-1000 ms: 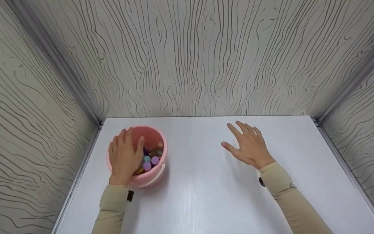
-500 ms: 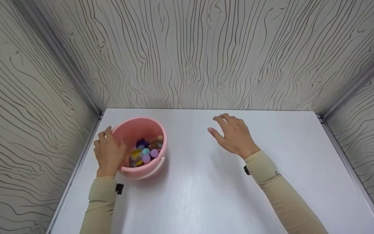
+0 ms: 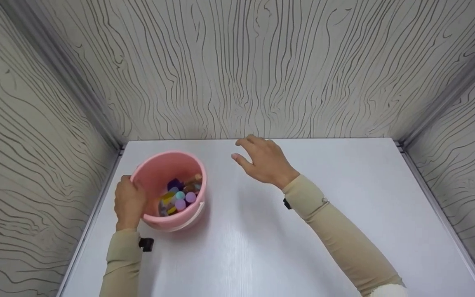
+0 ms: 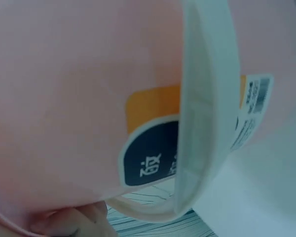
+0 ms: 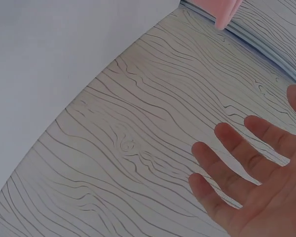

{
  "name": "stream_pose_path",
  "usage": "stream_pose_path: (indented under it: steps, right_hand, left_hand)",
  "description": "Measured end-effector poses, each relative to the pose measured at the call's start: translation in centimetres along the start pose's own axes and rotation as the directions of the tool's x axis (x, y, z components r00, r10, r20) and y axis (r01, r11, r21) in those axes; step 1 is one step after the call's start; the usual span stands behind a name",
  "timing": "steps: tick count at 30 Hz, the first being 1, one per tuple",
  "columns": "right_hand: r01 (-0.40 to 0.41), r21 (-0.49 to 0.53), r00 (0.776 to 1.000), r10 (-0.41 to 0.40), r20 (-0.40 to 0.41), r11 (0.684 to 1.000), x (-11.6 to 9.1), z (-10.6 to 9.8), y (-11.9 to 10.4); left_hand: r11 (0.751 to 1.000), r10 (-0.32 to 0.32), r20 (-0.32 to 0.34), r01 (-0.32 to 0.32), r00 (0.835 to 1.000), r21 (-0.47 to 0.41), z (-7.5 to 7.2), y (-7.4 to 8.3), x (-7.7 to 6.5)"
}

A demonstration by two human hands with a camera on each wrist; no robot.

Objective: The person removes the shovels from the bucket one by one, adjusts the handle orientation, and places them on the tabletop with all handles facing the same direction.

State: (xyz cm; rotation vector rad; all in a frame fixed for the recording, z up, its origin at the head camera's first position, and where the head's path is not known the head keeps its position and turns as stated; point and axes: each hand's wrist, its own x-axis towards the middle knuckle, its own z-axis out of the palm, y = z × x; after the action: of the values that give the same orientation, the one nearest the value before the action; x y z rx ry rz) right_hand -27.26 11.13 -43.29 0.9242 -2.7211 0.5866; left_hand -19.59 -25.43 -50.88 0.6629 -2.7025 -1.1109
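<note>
A pink bucket point(image 3: 153, 173) stands at the left of the white table in the head view. Inside it lie several small coloured items point(image 3: 179, 195), among them lilac and teal round-ended ones, yellow pieces and a dark purple piece. My left hand point(image 3: 129, 202) grips the bucket's left rim, thumb inside the wall and the other fingers outside. Close up in the left wrist view are the bucket's wall, its white handle point(image 4: 209, 98) and a dark label point(image 4: 148, 153). To the bucket's right, my right hand point(image 3: 264, 161) hovers with fingers spread and loosely bent, holding nothing.
The table point(image 3: 229, 255) is bounded at the back by a wood-grain panel point(image 3: 237, 82), with similar panels at both sides. Grey metal posts point(image 3: 60, 74) run up the corners.
My left hand has moved from over the bucket's opening out to its left rim and taken hold there. My right hand has travelled left towards the bucket.
</note>
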Motion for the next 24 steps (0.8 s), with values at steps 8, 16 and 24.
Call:
stream_pose_path:
  steps: [8, 16, 24]
  right_hand:
    - [0.070, -0.061, 0.997, -0.068, 0.035, 0.996, 2.2, 0.7, -2.1]
    - [0.152, -0.054, 0.987, -0.149, 0.054, 0.987, 4.1, 1.8, -5.3]
    - [0.184, 0.017, 0.971, -0.185, 0.150, 0.983, 6.3, 2.1, -7.4]
  left_hand:
    - [0.995, -0.086, 0.069, 0.083, 0.994, 0.051, -0.3, 0.1, 0.1]
    - [0.985, -0.166, 0.076, 0.162, 0.983, 0.056, -0.5, 0.3, 0.2]
    - [0.982, -0.174, 0.075, 0.167, 0.982, 0.090, -0.1, 0.9, 0.5]
